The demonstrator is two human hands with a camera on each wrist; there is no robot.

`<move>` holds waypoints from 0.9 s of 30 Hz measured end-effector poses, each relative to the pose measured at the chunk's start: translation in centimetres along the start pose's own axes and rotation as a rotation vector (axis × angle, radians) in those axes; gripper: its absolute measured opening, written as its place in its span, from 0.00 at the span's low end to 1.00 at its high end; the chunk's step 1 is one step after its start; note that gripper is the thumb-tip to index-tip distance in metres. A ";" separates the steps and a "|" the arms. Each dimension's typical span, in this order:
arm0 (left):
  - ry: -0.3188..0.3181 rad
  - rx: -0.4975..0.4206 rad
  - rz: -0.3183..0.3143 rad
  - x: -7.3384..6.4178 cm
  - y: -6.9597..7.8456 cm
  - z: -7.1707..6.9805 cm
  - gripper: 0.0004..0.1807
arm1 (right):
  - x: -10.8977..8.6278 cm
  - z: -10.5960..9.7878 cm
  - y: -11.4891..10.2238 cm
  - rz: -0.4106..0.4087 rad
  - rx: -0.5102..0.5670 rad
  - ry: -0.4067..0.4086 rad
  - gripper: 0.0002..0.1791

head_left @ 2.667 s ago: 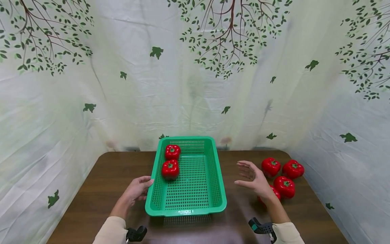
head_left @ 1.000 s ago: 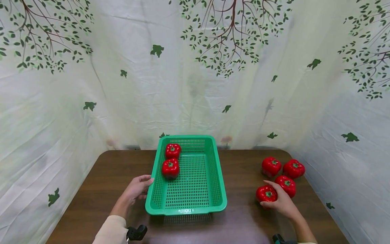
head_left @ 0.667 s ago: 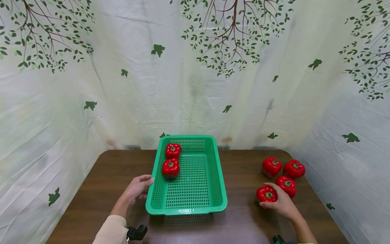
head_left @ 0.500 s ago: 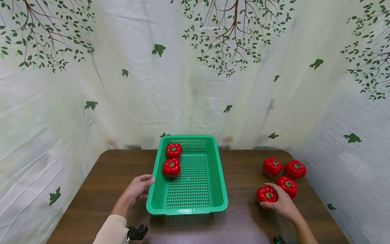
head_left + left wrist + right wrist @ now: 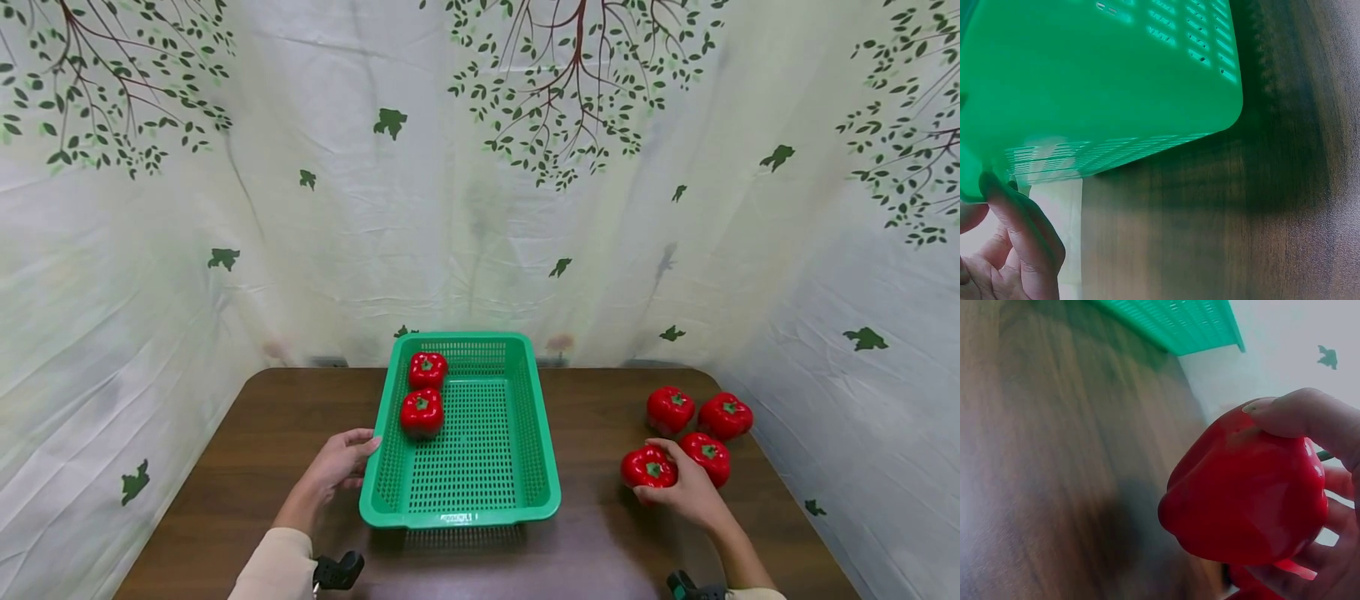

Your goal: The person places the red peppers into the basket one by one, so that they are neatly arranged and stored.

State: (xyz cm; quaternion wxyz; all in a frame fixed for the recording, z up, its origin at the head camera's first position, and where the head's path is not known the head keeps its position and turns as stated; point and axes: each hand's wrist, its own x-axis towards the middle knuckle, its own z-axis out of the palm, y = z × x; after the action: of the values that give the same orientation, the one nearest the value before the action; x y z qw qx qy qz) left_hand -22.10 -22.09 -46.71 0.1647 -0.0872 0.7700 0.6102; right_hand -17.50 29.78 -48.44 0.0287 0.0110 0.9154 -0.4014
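Observation:
My right hand (image 5: 692, 487) grips a red bell pepper (image 5: 647, 467) between thumb and fingers, at the near left of the pepper group. In the right wrist view that pepper (image 5: 1254, 494) fills much of the picture, the thumb (image 5: 1310, 415) across its side and a shadow on the table beyond. My left hand (image 5: 337, 465) holds the left rim of a green plastic basket (image 5: 480, 475); the left wrist view has its fingers (image 5: 1019, 231) curled at the basket's edge. Two red bell peppers, a far one (image 5: 427, 370) and a nearer one (image 5: 422, 414), sit along the basket's left side.
Three more red bell peppers stand close together on the right: one at the back (image 5: 671, 410), one far right (image 5: 725, 417), one (image 5: 708, 460) just behind my right hand. The brown wooden table (image 5: 592, 542) ends before a leaf-printed curtain (image 5: 480, 208).
My right hand came from beside the basket to the near pepper, took hold of it, and has just shifted it slightly left and back. My left hand and the basket stay in place.

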 end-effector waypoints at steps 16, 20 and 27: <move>0.006 0.001 -0.001 0.0 0.2 0.2 0.26 | 1.1 -0.2 -1.9 -0.150 -0.001 0.046 0.44; 0.006 -0.005 0.005 0.1 0.1 0.2 0.25 | 1.5 -0.3 -2.8 -0.173 0.018 0.062 0.45; 0.003 0.013 0.006 0.0 0.1 0.0 0.26 | 2.5 -0.3 -4.9 -0.189 0.066 0.026 0.44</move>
State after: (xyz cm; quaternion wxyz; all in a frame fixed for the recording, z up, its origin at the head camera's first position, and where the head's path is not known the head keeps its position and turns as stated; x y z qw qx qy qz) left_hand -22.09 -22.04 -46.62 0.1621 -0.0848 0.7745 0.6055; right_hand -20.25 26.68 -44.85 -0.0216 -0.0691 0.8989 -0.4322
